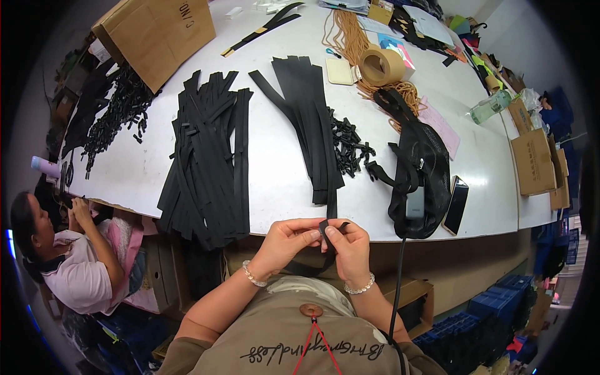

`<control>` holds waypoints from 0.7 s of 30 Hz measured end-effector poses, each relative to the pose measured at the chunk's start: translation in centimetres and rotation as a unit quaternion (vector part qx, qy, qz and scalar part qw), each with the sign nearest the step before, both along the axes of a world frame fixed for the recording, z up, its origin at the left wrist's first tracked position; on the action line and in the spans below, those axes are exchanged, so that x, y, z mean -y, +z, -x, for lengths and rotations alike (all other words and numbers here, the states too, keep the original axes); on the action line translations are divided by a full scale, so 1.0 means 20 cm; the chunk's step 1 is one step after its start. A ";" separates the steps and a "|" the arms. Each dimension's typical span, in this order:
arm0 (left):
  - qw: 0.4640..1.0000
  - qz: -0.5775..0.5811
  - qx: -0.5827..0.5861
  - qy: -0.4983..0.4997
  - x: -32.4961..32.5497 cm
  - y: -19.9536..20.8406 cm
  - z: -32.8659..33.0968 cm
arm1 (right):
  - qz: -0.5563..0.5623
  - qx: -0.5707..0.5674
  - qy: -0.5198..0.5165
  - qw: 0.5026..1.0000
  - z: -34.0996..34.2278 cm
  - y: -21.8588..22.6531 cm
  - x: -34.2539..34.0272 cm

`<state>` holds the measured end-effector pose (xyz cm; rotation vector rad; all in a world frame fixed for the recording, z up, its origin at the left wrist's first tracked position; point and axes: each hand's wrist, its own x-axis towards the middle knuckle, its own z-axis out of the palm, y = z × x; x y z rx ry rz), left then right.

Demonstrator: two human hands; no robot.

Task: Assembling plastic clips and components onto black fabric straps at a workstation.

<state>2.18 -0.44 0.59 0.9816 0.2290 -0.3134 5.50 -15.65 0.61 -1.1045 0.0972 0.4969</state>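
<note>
At the near table edge, my left hand (289, 240) and my right hand (350, 250) meet, thumbs and fingertips pinched on a black webbing strap (324, 229). A length of this strap sags in a loop beneath my hands. Whether a small fitting is also between my fingers, I cannot tell. Just beyond them lies a bundle of black straps (303, 112), fanned at its far end. Small black plastic pieces (350, 147) are heaped along its right side. To the left is a larger, messier pile of black straps (209, 162).
A black mesh bag (425, 169) with a cable and a dark phone (455, 205) lie right. Farther back are a tape roll (381, 66), tan cords (347, 37) and a green bottle (490, 107). A cardboard box (156, 40) stands far left; a co-worker (81, 256) sits left.
</note>
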 end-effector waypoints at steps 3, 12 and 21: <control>0.996 -0.080 0.031 0.011 0.02 -0.03 0.01 | 0.033 0.033 0.004 0.999 0.00 -0.01 0.00; 0.989 -0.054 0.047 0.131 0.04 -0.03 0.03 | -0.006 0.038 -0.049 0.998 0.04 0.06 0.01; 0.996 -0.036 -0.014 0.077 0.01 -0.07 0.05 | 0.012 -0.024 0.086 0.996 0.04 0.08 0.05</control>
